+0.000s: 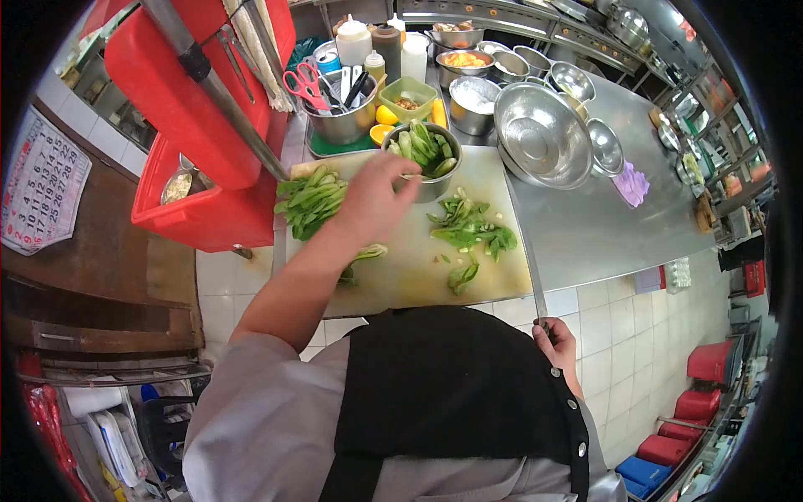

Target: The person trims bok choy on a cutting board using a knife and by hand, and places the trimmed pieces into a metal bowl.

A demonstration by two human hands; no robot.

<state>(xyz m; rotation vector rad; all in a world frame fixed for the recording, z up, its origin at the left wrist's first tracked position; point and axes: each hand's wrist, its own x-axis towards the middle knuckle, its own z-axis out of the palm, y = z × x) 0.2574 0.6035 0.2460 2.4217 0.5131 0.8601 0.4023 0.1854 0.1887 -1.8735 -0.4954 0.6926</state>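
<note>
My left hand (381, 188) reaches over the white cutting board (401, 280) to the near left rim of a steel pot (433, 191). Its thumb and fingers look apart, with nothing visible between them. Cut leafy greens (425, 147) fill the pot. Down by the board's right edge, my right hand (559, 341) is closed around the handle of a knife (537, 284), whose long blade points away from me. Chopped leaves (473, 226) lie right of centre on the board. A pile of whole greens (311, 201) sits at its left, and another piece (364, 258) is partly under my forearm.
Behind the pot stand a container of utensils with red scissors (306, 87), a green tub (413, 96) and squeeze bottles (354, 42). Steel bowls (542, 134) crowd the counter at right, near a purple cloth (631, 184). A red bin (205, 213) borders the left side.
</note>
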